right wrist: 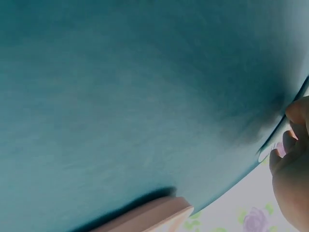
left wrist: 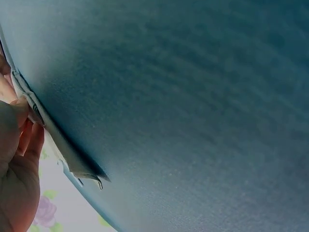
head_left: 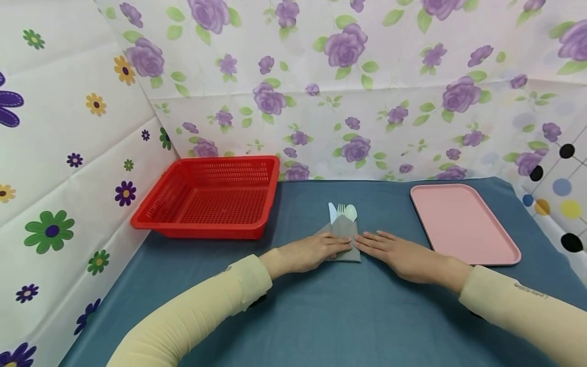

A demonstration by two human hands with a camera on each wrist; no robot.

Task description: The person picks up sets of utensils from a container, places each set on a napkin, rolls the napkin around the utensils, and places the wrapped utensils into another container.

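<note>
A grey-brown folded napkin (head_left: 345, 254) lies on the blue cloth. A pale plastic knife (head_left: 332, 211), a fork (head_left: 341, 208) and a spoon (head_left: 350, 212) stick out of its far end; their handles are hidden inside. My left hand (head_left: 312, 251) rests over the napkin from the left, fingers stretched across its top. In the left wrist view, the thumb (left wrist: 20, 110) is right at the napkin's edge, and a loose flap (left wrist: 79, 166) reaches past the fingers. At the napkin's right edge, my right hand (head_left: 405, 255) lies with its fingers extended, fingertips touching the fold.
A red perforated basket (head_left: 197, 232) stands at the back left. Off to the right lies a pink tray (head_left: 468, 224), near my right forearm. Flowered sheets (head_left: 321, 132) hang behind the table and along the left side.
</note>
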